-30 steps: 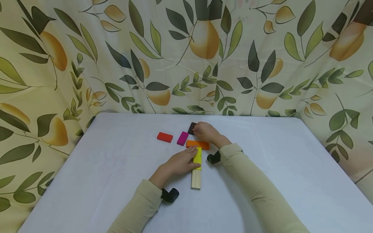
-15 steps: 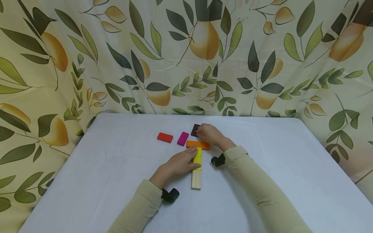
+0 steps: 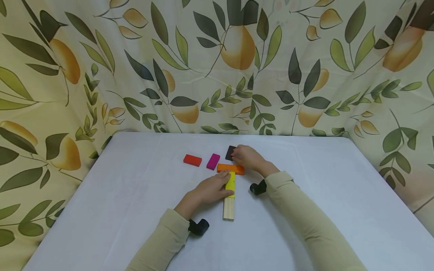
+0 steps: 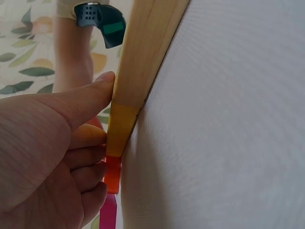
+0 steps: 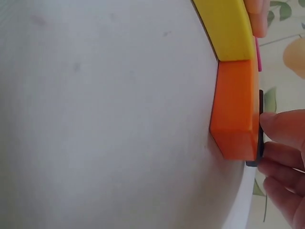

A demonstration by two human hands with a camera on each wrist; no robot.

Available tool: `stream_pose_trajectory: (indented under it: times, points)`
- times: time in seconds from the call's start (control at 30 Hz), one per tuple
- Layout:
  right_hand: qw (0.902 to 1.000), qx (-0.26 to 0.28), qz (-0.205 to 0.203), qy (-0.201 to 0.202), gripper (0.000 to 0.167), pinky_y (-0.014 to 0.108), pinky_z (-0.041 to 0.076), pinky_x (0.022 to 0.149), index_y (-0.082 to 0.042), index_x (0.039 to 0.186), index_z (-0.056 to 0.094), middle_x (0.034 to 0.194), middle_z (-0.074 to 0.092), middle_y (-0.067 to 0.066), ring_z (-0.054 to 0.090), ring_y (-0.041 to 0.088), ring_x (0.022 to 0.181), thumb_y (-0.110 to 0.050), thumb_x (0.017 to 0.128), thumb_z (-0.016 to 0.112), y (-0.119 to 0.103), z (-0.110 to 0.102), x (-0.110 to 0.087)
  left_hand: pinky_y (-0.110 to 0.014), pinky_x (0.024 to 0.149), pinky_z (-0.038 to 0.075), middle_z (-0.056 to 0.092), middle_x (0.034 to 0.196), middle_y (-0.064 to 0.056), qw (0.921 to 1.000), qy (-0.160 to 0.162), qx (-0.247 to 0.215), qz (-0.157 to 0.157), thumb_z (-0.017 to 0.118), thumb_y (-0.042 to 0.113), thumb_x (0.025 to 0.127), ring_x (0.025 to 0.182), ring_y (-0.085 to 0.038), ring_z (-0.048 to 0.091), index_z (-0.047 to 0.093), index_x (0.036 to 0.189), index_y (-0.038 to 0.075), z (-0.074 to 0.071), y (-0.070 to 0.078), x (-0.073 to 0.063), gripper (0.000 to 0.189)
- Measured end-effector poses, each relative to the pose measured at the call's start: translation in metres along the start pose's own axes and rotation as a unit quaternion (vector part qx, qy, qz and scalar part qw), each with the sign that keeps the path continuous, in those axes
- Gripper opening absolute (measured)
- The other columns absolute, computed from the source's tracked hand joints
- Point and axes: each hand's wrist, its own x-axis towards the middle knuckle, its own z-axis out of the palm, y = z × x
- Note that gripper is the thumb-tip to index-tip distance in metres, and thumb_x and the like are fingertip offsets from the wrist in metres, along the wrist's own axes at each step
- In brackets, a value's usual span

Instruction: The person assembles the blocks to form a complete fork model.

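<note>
My left hand point(image 3: 210, 188) rests over the yellow block point(image 3: 231, 182), thumb at its near end and fingertips at its far end. In the left wrist view the thumb touches close to the seam with a plain wooden block point(image 4: 147, 52). That block continues the yellow one toward me, and an orange block point(image 3: 237, 169) lies crosswise at the far end, like a T. Beyond it, my right hand point(image 3: 249, 157) pinches the right side of a black block point(image 3: 229, 153). In the right wrist view the black block point(image 5: 260, 138) shows partly behind the orange one.
A magenta block point(image 3: 213, 161) lies slanted left of the black one, and a red block point(image 3: 192, 160) farther left. All lie on a white-covered table point(image 3: 135, 195) backed by a leaf-and-fruit patterned curtain point(image 3: 210, 75). Dark wrist devices point(image 3: 199, 227) sit at both cuffs.
My right hand has drawn the black block to the right and slightly toward me, away from the magenta block. The left hand and the other blocks have stayed in place.
</note>
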Motion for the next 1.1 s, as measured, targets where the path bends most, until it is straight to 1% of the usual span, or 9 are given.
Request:
stream_pose_trajectory:
  times: [0.17, 0.47, 0.8, 0.9, 1.1]
  points:
    - [0.9999, 0.007, -0.014, -0.001, 0.018, 0.036, 0.050, 0.082, 0.000, 0.100, 0.070, 0.093, 0.064, 0.011, 0.058, 0.023, 0.083, -0.009, 0.086, 0.064, 0.003, -0.003, -0.005, -0.032, 0.107, 0.022, 0.025, 0.149, -0.004, 1.0000, 0.001, 0.004, 0.001, 0.055, 0.044, 0.089, 0.136, -0.015, 0.018, 0.032, 0.143, 0.007, 0.001, 0.000, 0.001, 0.070]
    - [0.9998, 0.009, -0.017, 0.003, 0.017, 0.036, 0.050, 0.082, 0.001, 0.099, 0.070, 0.091, 0.063, 0.010, 0.058, 0.022, 0.081, -0.008, 0.085, 0.065, 0.005, -0.007, -0.016, -0.032, 0.107, 0.022, 0.024, 0.149, -0.004, 1.0000, 0.002, 0.004, 0.005, 0.055, 0.044, 0.089, 0.136, -0.015, 0.018, 0.032, 0.143, 0.006, 0.002, 0.000, 0.001, 0.069]
    - [0.9986, 0.010, -0.043, 0.028, 0.016, 0.039, 0.048, 0.084, 0.003, 0.097, 0.070, 0.094, 0.064, 0.014, 0.060, 0.027, 0.088, -0.006, 0.084, 0.065, 0.007, -0.005, -0.025, -0.034, 0.107, 0.023, 0.024, 0.150, -0.005, 1.0000, 0.006, 0.002, 0.000, 0.055, 0.043, 0.090, 0.136, -0.015, 0.018, 0.032, 0.143, 0.007, 0.002, -0.001, 0.000, 0.069]
    - [0.9987, 0.012, -0.042, 0.028, 0.017, 0.039, 0.048, 0.084, 0.003, 0.098, 0.070, 0.095, 0.064, 0.014, 0.060, 0.027, 0.088, -0.007, 0.085, 0.065, 0.008, -0.005, -0.027, -0.034, 0.107, 0.023, 0.024, 0.150, -0.005, 1.0000, 0.005, 0.002, -0.001, 0.055, 0.043, 0.090, 0.137, -0.015, 0.018, 0.032, 0.143, 0.007, 0.001, 0.000, -0.001, 0.069]
    - [0.9992, 0.009, -0.033, 0.022, 0.017, 0.040, 0.048, 0.086, 0.002, 0.098, 0.070, 0.098, 0.064, 0.014, 0.060, 0.028, 0.093, -0.007, 0.085, 0.065, 0.011, -0.006, -0.030, -0.033, 0.107, 0.023, 0.024, 0.150, -0.005, 1.0000, 0.008, 0.001, 0.003, 0.055, 0.044, 0.089, 0.136, -0.015, 0.018, 0.031, 0.143, 0.007, 0.003, -0.001, 0.000, 0.069]
